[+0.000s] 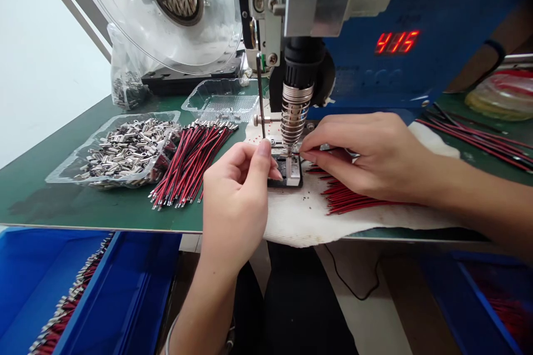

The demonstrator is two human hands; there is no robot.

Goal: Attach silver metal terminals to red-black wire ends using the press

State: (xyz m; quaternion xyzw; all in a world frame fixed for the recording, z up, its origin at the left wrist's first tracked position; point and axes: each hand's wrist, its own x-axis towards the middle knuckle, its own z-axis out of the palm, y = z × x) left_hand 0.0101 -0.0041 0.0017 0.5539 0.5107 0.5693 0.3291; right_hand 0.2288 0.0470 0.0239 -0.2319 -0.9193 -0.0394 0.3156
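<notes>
Under the soldering machine's spring-wrapped tip [296, 113] is a small metal fixture [293, 171]. My left hand [241, 188] is at the fixture's left side, thumb and index finger pinched together; what they hold, if anything, is hidden. From the right, my right hand [362, 152] pinches a thin red and black wire whose end reaches the fixture below the tip. A bundle of red and black wires [350, 197] lies on the white cloth [295, 224] under my right hand. Left of my left hand lies another wire bundle [191, 161], with metal ends.
A clear tray [62, 175] of metal connectors stands on the green table [25, 188] at the left. Behind are another clear tray [200, 94] and a large clear reel [120, 11]. Blue bins [137, 288] sit below. More wires [483, 141] and a person's arm [478, 61] are at right.
</notes>
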